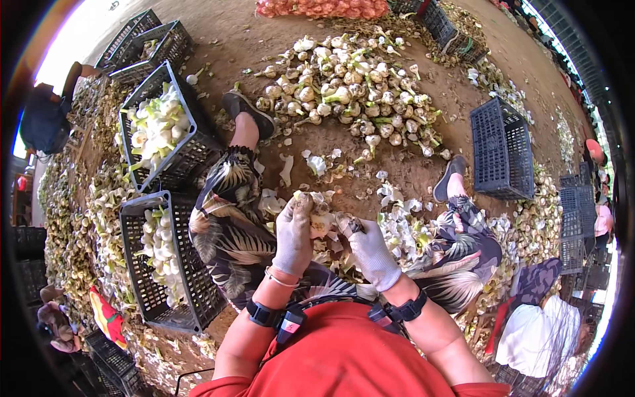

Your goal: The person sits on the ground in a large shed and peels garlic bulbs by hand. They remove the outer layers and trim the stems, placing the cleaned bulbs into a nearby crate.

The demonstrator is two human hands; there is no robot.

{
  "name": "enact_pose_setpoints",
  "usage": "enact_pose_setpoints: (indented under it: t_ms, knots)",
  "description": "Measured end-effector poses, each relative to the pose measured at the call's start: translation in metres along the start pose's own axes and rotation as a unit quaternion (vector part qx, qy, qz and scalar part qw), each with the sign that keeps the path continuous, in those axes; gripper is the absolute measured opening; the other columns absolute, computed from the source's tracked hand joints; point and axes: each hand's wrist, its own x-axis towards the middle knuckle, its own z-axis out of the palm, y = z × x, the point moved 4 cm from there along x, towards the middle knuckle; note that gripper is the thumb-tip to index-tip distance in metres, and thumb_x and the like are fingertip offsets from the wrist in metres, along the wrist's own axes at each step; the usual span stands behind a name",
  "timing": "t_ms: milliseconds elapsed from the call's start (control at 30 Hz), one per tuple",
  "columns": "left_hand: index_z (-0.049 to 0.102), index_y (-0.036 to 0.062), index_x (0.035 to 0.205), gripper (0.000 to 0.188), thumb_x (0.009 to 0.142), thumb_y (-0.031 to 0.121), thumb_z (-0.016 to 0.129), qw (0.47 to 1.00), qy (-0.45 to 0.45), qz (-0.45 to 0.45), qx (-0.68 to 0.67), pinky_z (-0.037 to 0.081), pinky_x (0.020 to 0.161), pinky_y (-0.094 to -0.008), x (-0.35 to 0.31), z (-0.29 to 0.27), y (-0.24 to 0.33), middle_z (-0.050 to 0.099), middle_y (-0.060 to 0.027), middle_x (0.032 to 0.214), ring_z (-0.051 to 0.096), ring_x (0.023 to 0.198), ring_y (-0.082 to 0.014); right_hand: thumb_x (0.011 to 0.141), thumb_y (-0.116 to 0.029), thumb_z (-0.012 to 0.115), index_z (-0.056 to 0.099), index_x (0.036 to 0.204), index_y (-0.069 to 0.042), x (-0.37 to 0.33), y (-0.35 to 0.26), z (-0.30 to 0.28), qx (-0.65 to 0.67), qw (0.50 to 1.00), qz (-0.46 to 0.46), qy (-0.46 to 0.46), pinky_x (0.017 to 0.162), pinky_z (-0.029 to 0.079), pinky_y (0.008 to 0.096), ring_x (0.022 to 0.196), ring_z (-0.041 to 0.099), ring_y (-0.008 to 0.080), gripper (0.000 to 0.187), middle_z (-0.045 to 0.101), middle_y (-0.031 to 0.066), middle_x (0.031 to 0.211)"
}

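Both of my hands wear pale thin gloves with soiled fingertips and meet over my lap. My left hand (294, 231) is closed around a garlic bulb (321, 222) whose papery skin hangs loose. Close on its right, my right hand (372, 251) is closed, its dirty thumb and fingers pinched together near the bulb. What sits in that pinch is too small to make out. Beneath and between my legs lie white scraps of garlic skin (397, 221). Ahead of my feet is a heap of unpeeled garlic bulbs (350, 89), some with green stems.
Left of me stand two black crates, a farther crate (192, 149) and a nearer crate (188, 264), holding cleaned white garlic. Another black crate (503, 149) stands at the right. Red net sacks (323, 8) lie beyond the heap. A person in white (539, 337) is at the lower right.
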Motion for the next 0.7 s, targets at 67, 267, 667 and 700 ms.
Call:
enact_pose_setpoints:
  t_ms: [67,267,667,700]
  knots:
    - [0.066,0.0053,0.107,0.031,0.109,0.034,0.053,0.999,0.001,0.026,0.037,0.052,0.071,-0.0253,0.003,-0.001,-0.004,0.067,-0.0002,0.093,0.063,0.081,-0.0087,0.099,-0.007,0.053,0.072,0.111,0.0,-0.001,-0.007,-0.001,-0.055,0.998,-0.009,-0.004,0.076,0.049,0.0248,0.087,0.059,0.0064,0.023,0.07,-0.0003,0.097]
    - [0.064,0.0034,0.11,0.026,0.108,0.027,0.054,1.0,0.009,0.018,0.006,0.054,0.074,-0.0274,0.007,-0.005,-0.007,0.068,-0.0013,0.093,0.066,0.082,-0.0136,0.089,-0.002,0.053,0.07,0.093,0.001,-0.004,-0.018,0.009,-0.016,0.996,-0.072,0.046,0.066,0.045,0.0279,0.077,0.054,0.0063,0.017,0.064,-0.0028,0.083]
    - [0.051,-0.0058,0.129,0.049,0.083,-0.007,0.067,0.816,-0.016,0.282,0.504,0.053,0.089,-0.0402,0.002,0.008,0.028,0.066,-0.0174,0.105,0.065,0.095,-0.0346,0.084,0.004,0.06,0.069,0.103,0.002,0.005,-0.014,-0.019,-0.11,0.989,-0.095,-0.022,0.078,0.053,0.031,0.083,0.067,0.0156,0.021,0.073,0.0078,0.086]
    - [0.051,-0.0068,0.13,0.051,0.081,-0.007,0.067,0.815,-0.018,0.284,0.504,0.053,0.09,-0.0415,0.004,0.009,0.028,0.065,-0.019,0.105,0.064,0.095,-0.0367,0.084,0.004,0.06,0.069,0.103,0.004,0.005,-0.021,-0.02,-0.046,0.996,-0.073,-0.035,0.08,0.053,0.0307,0.085,0.066,0.0146,0.021,0.073,0.0071,0.088]
